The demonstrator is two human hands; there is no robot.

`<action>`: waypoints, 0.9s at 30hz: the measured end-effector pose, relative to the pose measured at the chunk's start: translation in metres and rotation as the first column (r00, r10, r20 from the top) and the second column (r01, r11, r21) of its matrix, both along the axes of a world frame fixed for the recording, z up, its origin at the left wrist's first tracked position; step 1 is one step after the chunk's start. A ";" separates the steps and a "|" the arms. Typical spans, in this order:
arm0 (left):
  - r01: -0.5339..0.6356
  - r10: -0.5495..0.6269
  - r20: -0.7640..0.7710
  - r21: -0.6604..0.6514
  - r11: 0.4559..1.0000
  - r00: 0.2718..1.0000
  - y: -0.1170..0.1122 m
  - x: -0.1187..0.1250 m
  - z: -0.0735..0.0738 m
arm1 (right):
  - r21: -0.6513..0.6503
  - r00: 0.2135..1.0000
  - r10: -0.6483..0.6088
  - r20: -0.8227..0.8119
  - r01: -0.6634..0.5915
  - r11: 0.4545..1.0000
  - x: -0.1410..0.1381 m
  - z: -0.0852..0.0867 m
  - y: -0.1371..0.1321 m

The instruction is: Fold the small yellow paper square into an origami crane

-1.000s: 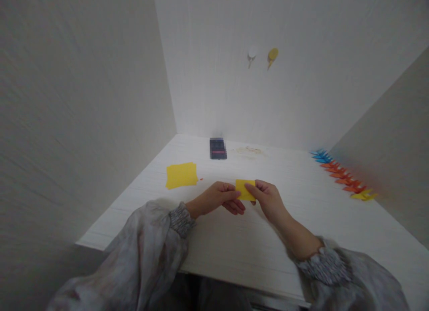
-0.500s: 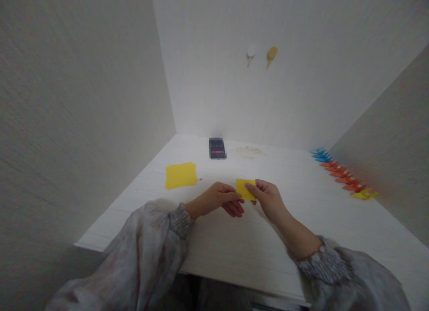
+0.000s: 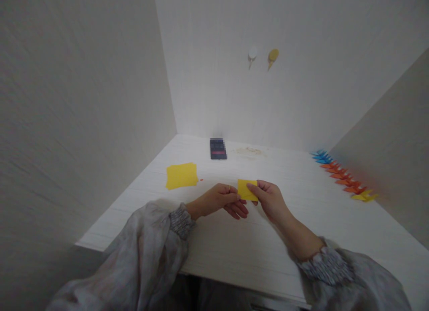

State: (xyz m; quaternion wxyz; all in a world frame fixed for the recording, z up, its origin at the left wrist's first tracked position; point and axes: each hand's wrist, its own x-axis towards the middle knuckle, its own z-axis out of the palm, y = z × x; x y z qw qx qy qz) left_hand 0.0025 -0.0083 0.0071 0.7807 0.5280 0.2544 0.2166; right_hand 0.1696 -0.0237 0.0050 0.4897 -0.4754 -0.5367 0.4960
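A small folded piece of yellow paper [image 3: 244,191] is held up between both hands above the white table. My left hand [image 3: 228,199] pinches its lower left corner with the thumb on top, and the other fingers extend below it. With the thumb pressed across its front, my right hand [image 3: 268,195] grips the right side; most of that hand's fingers are hidden behind the paper. To the left lies a stack of yellow paper sheets [image 3: 182,175].
A blurred dark phone-like device [image 3: 218,149] lies near the back wall. Along the right wall stands a row of folded paper cranes [image 3: 343,174] in blue, orange and yellow. Two hooks, one yellow [image 3: 273,55], are on the back wall. An orange scrap [image 3: 201,180] lies beside the stack.
Both hands stay on the paper in nearly the same place. The fold line across its lower part no longer shows, and my left fingers below it have shifted slightly right.
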 end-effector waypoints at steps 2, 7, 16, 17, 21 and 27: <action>0.005 -0.005 0.021 -0.018 1.000 1.000 0.000 -0.001 0.000 | 0.003 1.000 -0.007 0.002 0.007 1.000 0.000 0.000 0.000; 0.004 -0.002 0.057 -0.040 0.999 0.998 -0.001 -0.003 0.003 | 0.005 1.000 -0.011 -0.011 0.011 1.000 -0.001 0.002 -0.001; -0.060 0.062 -0.104 0.021 0.998 0.993 -0.002 0.002 0.000 | 0.006 0.999 -0.009 0.040 0.009 1.000 -0.005 0.002 -0.003; -0.061 0.063 -0.106 0.020 0.998 0.992 -0.002 0.002 0.000 | 0.008 0.999 -0.014 0.046 0.014 1.000 -0.005 0.003 -0.003; -0.115 0.118 -0.070 0.051 0.992 0.990 -0.002 0.003 0.000 | 0.008 0.999 -0.003 0.047 0.003 1.000 -0.007 0.004 -0.004; -0.147 0.155 -0.092 0.087 0.985 0.984 0.000 0.003 0.000 | -0.010 0.999 0.011 0.044 -0.010 1.000 -0.010 0.005 -0.006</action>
